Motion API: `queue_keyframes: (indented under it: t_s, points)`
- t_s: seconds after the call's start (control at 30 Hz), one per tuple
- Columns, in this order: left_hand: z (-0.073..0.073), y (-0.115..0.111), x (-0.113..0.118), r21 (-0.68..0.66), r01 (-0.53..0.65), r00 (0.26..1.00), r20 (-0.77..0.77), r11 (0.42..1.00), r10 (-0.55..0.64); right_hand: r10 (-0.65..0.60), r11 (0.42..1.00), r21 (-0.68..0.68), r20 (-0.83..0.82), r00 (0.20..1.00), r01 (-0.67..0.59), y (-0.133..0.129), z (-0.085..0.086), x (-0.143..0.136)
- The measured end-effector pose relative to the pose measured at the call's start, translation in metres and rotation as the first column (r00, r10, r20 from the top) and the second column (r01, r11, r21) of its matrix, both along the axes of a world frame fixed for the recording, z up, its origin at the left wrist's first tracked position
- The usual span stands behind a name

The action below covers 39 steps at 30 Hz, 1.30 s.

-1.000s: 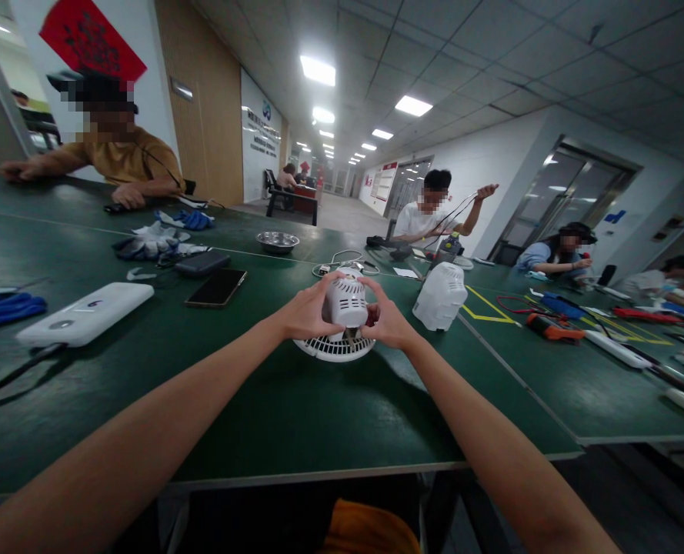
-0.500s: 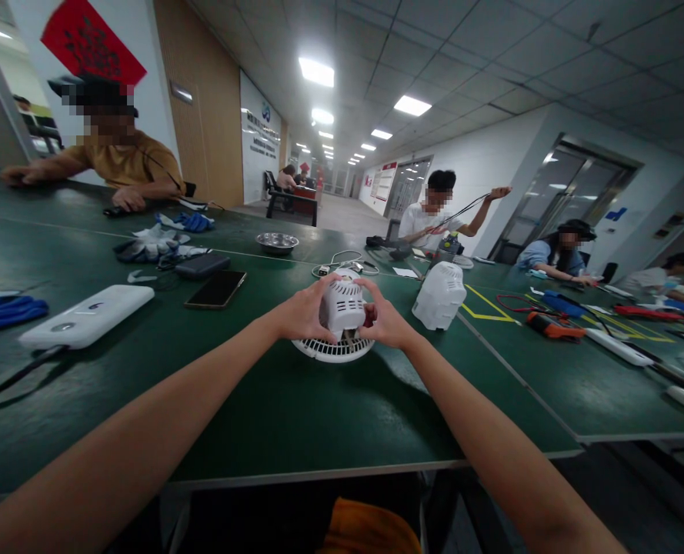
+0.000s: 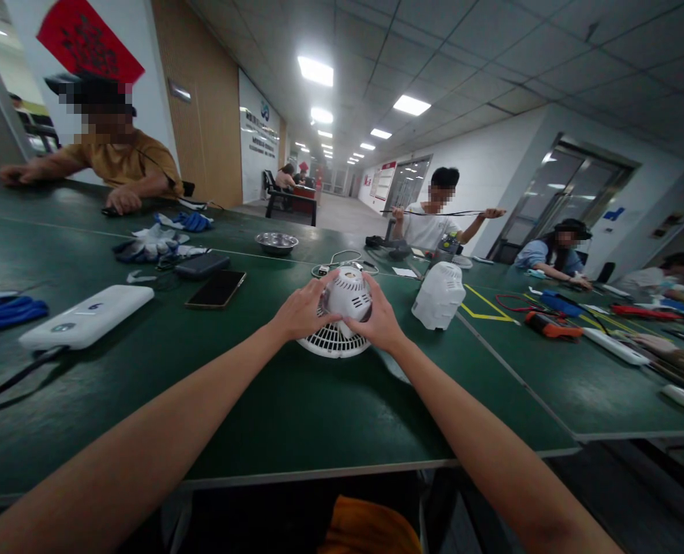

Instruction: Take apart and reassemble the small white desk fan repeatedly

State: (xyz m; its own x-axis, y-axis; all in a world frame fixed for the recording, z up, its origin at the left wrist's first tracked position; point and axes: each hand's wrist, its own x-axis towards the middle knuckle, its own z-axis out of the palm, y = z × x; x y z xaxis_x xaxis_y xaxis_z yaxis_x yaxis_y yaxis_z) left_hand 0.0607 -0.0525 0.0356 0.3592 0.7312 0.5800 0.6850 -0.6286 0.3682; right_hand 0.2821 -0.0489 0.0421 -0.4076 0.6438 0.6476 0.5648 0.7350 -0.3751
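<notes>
Between my hands is a white, vented fan motor housing (image 3: 348, 294), slotted on its side and rounded on top. It sits over a round white fan grille (image 3: 337, 343) lying on the green table. My left hand (image 3: 305, 309) grips the housing's left side, thumb across its front. From the right, my right hand (image 3: 383, 317) wraps around the same housing with its thumb low at the front. The inside of the housing is hidden. To the right stands a separate white plastic shell (image 3: 441, 297), apart from my hands.
Left on the table (image 3: 261, 415) lie a white power bank (image 3: 88, 315) with a cable, a phone (image 3: 217, 290) and gloves (image 3: 151, 245). Behind the fan are a metal bowl (image 3: 277, 243) and a white cord (image 3: 347, 255). An orange multimeter (image 3: 552, 325) lies right. Co-workers sit around.
The housing has turned and tilted between my hands, so its slots now face more to the right. Both hands shifted with it. Across the table, a person has stretched a dark cord between both hands.
</notes>
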Motion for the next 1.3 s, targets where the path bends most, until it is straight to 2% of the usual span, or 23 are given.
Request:
queue_keyframes:
  t_s: [0.07,0.13,0.23,0.33,0.43,0.5,0.57,0.63,0.7,0.77,0.83,0.9,0.93,0.97,1.03,1.17,1.3]
  points:
    - [-0.004,0.006,-0.006,0.005,-0.036,0.999,0.025,0.999,0.036,-0.042,0.999,-0.031,-0.023,0.999,0.041,0.004,-0.001,0.002]
    - [-0.01,0.015,-0.015,-0.024,-0.127,0.991,0.043,0.992,0.128,-0.091,0.992,-0.096,-0.042,0.995,0.087,0.007,-0.001,0.006]
    - [-0.02,0.029,-0.031,-0.196,-0.246,0.964,0.048,0.949,0.26,-0.098,0.973,-0.212,-0.028,0.995,0.09,0.008,0.0,0.014]
    - [-0.026,0.037,-0.043,-0.326,-0.229,0.961,0.074,0.917,0.266,-0.055,0.964,-0.261,-0.02,0.998,0.048,0.006,0.0,0.018]
    - [-0.027,0.039,-0.049,-0.4,-0.179,0.932,0.225,0.899,0.285,-0.085,0.965,-0.256,-0.074,0.994,0.064,0.006,-0.002,0.018]
    - [-0.026,0.041,-0.051,-0.451,-0.094,0.848,0.431,0.888,0.308,-0.117,0.954,-0.292,-0.179,0.977,0.061,0.009,-0.004,0.018]
    - [-0.025,0.044,-0.052,-0.452,0.041,0.698,0.651,0.891,0.298,-0.142,0.933,-0.359,-0.36,0.922,0.003,0.012,-0.005,0.018]
    - [-0.023,0.047,-0.054,-0.383,0.154,0.56,0.794,0.911,0.239,-0.177,0.903,-0.421,-0.545,0.82,-0.084,0.015,-0.004,0.018]
    - [-0.02,0.048,-0.053,-0.313,0.196,0.515,0.84,0.929,0.174,-0.223,0.869,-0.463,-0.682,0.696,-0.176,0.016,-0.002,0.016]
    - [-0.018,0.045,-0.05,-0.281,0.199,0.546,0.827,0.939,0.132,-0.25,0.804,-0.501,-0.774,0.581,-0.321,0.015,-0.001,0.012]
    - [-0.017,0.04,-0.044,-0.279,0.218,0.594,0.798,0.935,0.1,-0.263,0.659,-0.538,-0.82,0.509,-0.526,0.012,-0.002,0.008]
    - [-0.018,0.035,-0.038,-0.295,0.285,0.599,0.798,0.912,0.071,-0.271,0.471,-0.567,-0.822,0.501,-0.675,0.009,-0.005,0.005]
    - [-0.019,0.034,-0.036,-0.301,0.316,0.583,0.81,0.9,0.066,-0.275,0.399,-0.58,-0.815,0.511,-0.71,0.009,-0.006,0.004]
    - [-0.02,0.033,-0.034,-0.309,0.337,0.566,0.822,0.89,0.071,-0.278,0.356,-0.59,-0.807,0.521,-0.725,0.01,-0.008,0.004]
    - [-0.022,0.033,-0.033,-0.335,0.349,0.536,0.838,0.875,0.107,-0.277,0.317,-0.602,-0.798,0.535,-0.733,0.012,-0.013,0.006]
    - [-0.024,0.033,-0.034,-0.411,0.354,0.514,0.836,0.84,0.193,-0.259,0.299,-0.598,-0.801,0.54,-0.743,0.018,-0.021,0.009]
    - [-0.024,0.029,-0.032,-0.459,0.305,0.555,0.798,0.834,0.236,-0.242,0.267,-0.615,-0.788,0.566,-0.742,0.021,-0.025,0.011]
